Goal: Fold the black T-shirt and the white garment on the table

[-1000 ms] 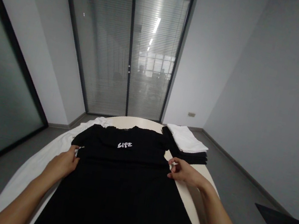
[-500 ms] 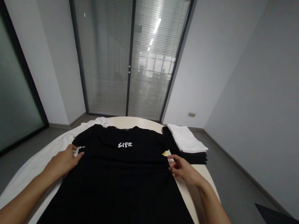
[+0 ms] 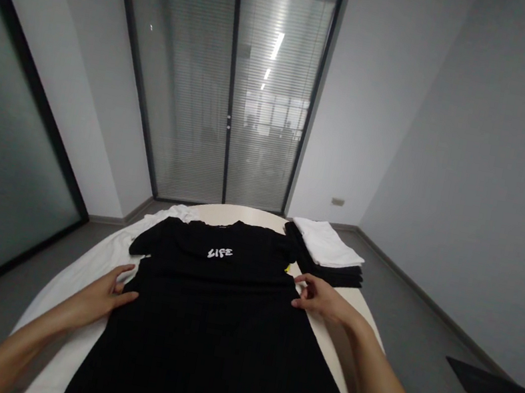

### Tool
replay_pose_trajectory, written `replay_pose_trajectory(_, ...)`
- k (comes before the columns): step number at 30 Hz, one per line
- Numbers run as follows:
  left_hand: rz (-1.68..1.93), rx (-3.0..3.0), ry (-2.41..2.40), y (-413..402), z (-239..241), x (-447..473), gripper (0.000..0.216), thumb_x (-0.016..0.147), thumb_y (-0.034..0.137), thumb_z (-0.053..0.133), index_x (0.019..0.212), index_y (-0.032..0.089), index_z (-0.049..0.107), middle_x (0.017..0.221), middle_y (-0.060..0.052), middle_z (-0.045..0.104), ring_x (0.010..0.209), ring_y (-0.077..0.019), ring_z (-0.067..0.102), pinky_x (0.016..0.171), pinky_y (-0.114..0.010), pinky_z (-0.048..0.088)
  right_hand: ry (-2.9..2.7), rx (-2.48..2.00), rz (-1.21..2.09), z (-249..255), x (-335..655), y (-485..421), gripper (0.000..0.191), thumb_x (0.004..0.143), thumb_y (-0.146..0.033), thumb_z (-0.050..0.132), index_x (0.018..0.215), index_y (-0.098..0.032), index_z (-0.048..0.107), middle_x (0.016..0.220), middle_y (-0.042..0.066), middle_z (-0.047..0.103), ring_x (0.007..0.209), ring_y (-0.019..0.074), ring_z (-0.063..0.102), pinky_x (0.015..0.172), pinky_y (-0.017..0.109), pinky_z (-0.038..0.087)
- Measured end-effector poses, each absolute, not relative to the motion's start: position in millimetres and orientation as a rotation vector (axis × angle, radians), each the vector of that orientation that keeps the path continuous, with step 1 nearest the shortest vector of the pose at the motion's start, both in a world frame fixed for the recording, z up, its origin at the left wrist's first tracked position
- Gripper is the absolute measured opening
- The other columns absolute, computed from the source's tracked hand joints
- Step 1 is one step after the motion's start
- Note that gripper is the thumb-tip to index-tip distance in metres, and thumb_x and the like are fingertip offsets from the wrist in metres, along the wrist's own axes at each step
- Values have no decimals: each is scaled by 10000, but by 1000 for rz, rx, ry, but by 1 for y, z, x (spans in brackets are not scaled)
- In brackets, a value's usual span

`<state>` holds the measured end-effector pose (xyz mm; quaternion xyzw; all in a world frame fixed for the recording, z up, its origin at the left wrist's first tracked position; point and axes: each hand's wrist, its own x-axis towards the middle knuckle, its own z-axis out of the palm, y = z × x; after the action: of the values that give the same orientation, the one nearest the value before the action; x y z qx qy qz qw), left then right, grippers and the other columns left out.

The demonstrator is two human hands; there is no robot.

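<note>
A black T-shirt (image 3: 214, 323) lies spread on the table, its collar at the far end and white lettering (image 3: 220, 254) across the chest. Beside its left edge, below the sleeve, is my left hand (image 3: 97, 296), fingers and thumb apart, the thumb tip at the cloth. My right hand (image 3: 318, 298) is at the opposite edge below the other sleeve. Its thumb and index finger are spread, with the thumb on the shirt's border; the other fingers are curled and partly hidden. Shallow creases run across the shirt between the hands.
White cloth (image 3: 72, 298) covers the table's left side. A folded white garment (image 3: 328, 243) tops a stack of folded black garments (image 3: 340, 276) at the far right. Bare tabletop (image 3: 339, 366) shows on the right. Near the right sleeve is a small yellow thing (image 3: 288, 268).
My left hand has moved down and slightly left, its fingers spreading off the shirt's edge. The right thumb and index finger have parted a little. The shirt lies nearly as before.
</note>
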<state>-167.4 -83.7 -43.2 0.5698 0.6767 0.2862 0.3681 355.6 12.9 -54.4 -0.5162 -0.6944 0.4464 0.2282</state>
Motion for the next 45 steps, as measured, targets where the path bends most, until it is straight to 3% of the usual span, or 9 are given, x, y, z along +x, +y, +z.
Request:
replay_pose_trajectory(9,779,1553,2073,-96,-66,-165,1060,554,776,585,1329,65,457,567,82,455,566,-229,562,539,-301,362,-1969,-1628,1219,-30,356,1,509,696,-278,789,1114,-180,516,765,-12,607,574,117,558,529,236,417)
replay_pose_trajectory(12,809,1512,2023,-103,-61,-161,990,614,765,548,1342,104,428,587,71,495,557,-213,559,540,-294,362,-2026,-1708,1156,-23,352,-7,478,719,-373,787,1085,-185,543,801,23,646,585,140,588,534,249,435)
replay_pose_trajectory(16,836,1401,1811,-111,-61,-165,1051,621,705,621,1420,102,297,596,72,540,507,-178,523,512,-277,354,-2211,-1927,1003,-17,353,-23,478,705,-610,752,842,-166,641,708,60,661,603,192,605,548,285,428)
replay_pose_trajectory(21,839,1394,1695,-117,-63,-169,1031,634,716,653,1405,133,296,683,52,582,560,-171,547,533,-278,393,-2413,-1831,1008,-15,356,-42,410,736,-563,707,648,-179,594,615,42,635,585,175,576,560,280,403)
replay_pose_trajectory(28,871,1412,1825,-121,-64,-157,1018,579,796,612,1319,137,379,633,77,489,557,-177,527,510,-279,393,-2227,-1629,1443,-11,372,-45,377,705,-493,736,683,-186,516,646,39,665,603,164,623,562,248,441)
replay_pose_trajectory(35,962,1399,1822,-118,-60,-154,891,550,790,656,1179,177,504,596,94,433,499,-151,482,488,-266,364,-2119,-1548,1502,-15,380,-42,384,738,-494,722,810,-186,505,712,5,619,640,153,630,587,256,503)
replay_pose_trajectory(39,989,1383,1678,-125,-51,-150,880,575,706,733,1243,184,500,714,37,571,664,-208,620,617,-315,494,-2068,-1520,1518,-13,372,-44,426,740,-503,744,876,-184,497,770,1,595,669,148,629,599,259,528)
replay_pose_trajectory(42,958,1326,1597,-127,-44,-149,946,587,648,766,1340,186,426,896,-27,654,837,-257,689,740,-356,549,-2019,-1503,1586,-11,369,-45,526,633,-465,848,899,-188,488,840,5,606,715,147,630,627,257,551)
replay_pose_trajectory(45,969,1345,1714,-121,-42,-156,910,627,639,723,1352,185,416,879,-20,652,769,-254,698,667,-344,549,-1973,-1445,1651,-10,366,-46,576,597,-454,881,909,-198,469,838,-20,581,703,136,635,633,257,567)
